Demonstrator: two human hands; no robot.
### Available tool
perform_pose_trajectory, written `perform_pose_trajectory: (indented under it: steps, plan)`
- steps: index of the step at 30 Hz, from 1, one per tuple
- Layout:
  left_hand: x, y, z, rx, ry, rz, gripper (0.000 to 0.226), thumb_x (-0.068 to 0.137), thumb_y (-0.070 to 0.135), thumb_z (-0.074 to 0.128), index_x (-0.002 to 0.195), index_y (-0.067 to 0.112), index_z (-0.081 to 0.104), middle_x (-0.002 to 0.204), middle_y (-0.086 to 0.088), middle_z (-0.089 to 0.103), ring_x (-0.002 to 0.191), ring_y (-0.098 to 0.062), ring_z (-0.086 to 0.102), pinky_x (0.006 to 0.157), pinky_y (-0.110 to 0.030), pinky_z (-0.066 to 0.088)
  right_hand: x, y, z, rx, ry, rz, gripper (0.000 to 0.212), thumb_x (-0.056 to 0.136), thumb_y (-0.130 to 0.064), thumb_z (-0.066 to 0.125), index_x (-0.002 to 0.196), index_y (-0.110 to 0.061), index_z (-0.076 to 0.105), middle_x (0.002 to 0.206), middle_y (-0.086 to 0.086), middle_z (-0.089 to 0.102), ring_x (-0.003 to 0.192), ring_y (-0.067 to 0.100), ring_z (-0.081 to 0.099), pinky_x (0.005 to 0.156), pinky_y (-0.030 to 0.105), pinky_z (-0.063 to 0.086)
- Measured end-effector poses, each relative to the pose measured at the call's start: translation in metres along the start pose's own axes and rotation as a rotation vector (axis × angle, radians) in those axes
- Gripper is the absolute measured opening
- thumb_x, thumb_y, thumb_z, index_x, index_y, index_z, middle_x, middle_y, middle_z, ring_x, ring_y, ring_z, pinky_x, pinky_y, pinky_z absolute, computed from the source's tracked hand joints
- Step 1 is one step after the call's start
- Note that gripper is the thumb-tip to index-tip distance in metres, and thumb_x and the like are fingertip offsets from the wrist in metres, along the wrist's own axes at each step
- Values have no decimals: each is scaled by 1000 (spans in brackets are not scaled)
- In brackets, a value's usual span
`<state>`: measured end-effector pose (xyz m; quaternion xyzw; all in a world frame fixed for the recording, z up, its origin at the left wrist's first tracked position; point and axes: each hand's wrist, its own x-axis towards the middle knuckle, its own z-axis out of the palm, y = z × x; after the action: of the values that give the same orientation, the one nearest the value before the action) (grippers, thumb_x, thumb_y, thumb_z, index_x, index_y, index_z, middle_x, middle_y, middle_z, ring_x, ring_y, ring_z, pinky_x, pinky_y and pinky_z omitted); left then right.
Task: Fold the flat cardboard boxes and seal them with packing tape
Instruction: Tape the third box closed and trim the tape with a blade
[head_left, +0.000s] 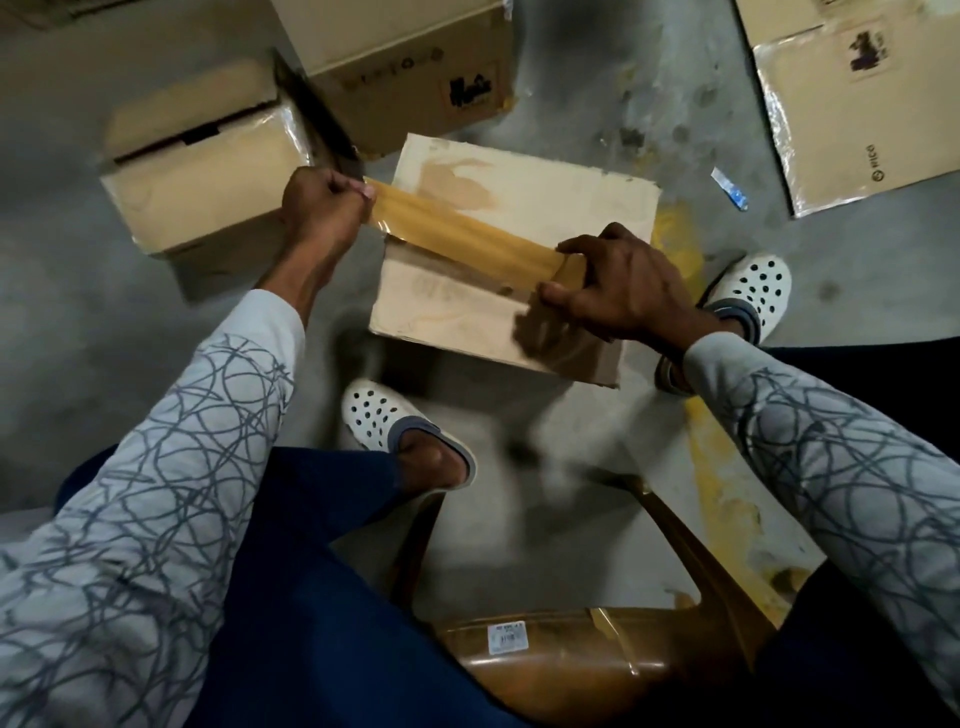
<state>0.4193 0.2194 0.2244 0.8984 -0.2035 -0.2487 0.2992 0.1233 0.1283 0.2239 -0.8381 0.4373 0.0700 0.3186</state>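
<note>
Cardboard box (524, 182) sits on the floor (675, 104) between our two feet, its flaps closed. Our left hand (322, 208) pinches the free end of the packing tape (457, 234) past the box's left edge. Our right hand (623, 286) grips the roll near the right edge, likely to keep one strip taut over the seam. We count at least three other boxes (208, 171).

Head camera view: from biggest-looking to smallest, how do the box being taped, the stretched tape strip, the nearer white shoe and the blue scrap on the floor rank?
1. box
2. tape strip and nearer white shoe: about alike, and the shoe sits closer to the camera, so unranked
3. blue scrap
</note>
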Motion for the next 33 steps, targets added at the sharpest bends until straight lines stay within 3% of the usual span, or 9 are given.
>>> perform_pose_trajectory:
  steps: [10,17,22,23,25,26,28,30,33]
  plan:
    - [15,-24,13,95,-32,-34,12,91,28,68,91,16,69,91,-1,66,88,-19,64,81,-26,52,15,-13,5,-52,-14,72,62,74,-73,62,121,-33,66,122,8,66,111,35,61,85,39,48]
    - [28,-41,26,36,-47,-87,14,90,28,68,94,15,68,91,-4,68,83,-19,63,84,-31,55,18,-19,8,-83,11,116,65,72,-75,61,120,-31,67,120,7,69,110,34,62,84,39,50]
    - [32,-46,43,-38,-125,-141,17,92,30,67,79,25,57,90,2,62,78,-10,58,74,-26,50,17,-20,10,-91,21,132,63,72,-75,60,117,-32,67,119,8,69,109,34,64,79,37,47]
    - [42,-61,46,-25,-179,-202,22,88,43,70,91,24,60,96,3,63,82,-9,58,77,-25,49,16,-20,11,-96,24,136,63,72,-75,60,117,-32,67,119,8,70,108,34,64,77,36,46]
    - [90,-121,62,23,-197,-264,86,59,74,78,127,27,57,124,3,63,111,-17,59,97,-36,49,12,-22,12,-92,36,154,65,72,-75,60,121,-32,64,118,6,69,108,34,63,76,36,44]
    - [103,-135,64,46,-150,-295,98,54,77,76,136,30,52,132,1,60,118,-23,57,102,-42,47,9,-22,12,-78,59,162,68,71,-76,61,123,-32,61,119,6,67,107,34,63,77,37,44]
    - [80,-112,54,116,32,-296,65,78,56,61,133,22,56,127,-5,64,114,-30,61,97,-41,50,2,-23,14,-47,143,159,71,71,-76,62,123,-28,55,121,6,59,100,34,63,78,40,49]
    - [19,-54,45,105,143,-107,40,94,31,47,128,15,62,129,-10,64,118,-30,59,99,-36,46,-7,-22,18,-20,255,89,69,74,-77,61,117,-23,51,114,4,58,90,33,65,69,39,50]
    - [-40,-39,65,92,16,150,44,105,29,37,148,18,43,153,-7,43,140,-24,39,114,-34,30,-15,-22,20,89,323,-14,68,78,-77,60,114,-20,49,82,-2,64,75,28,64,58,33,43]
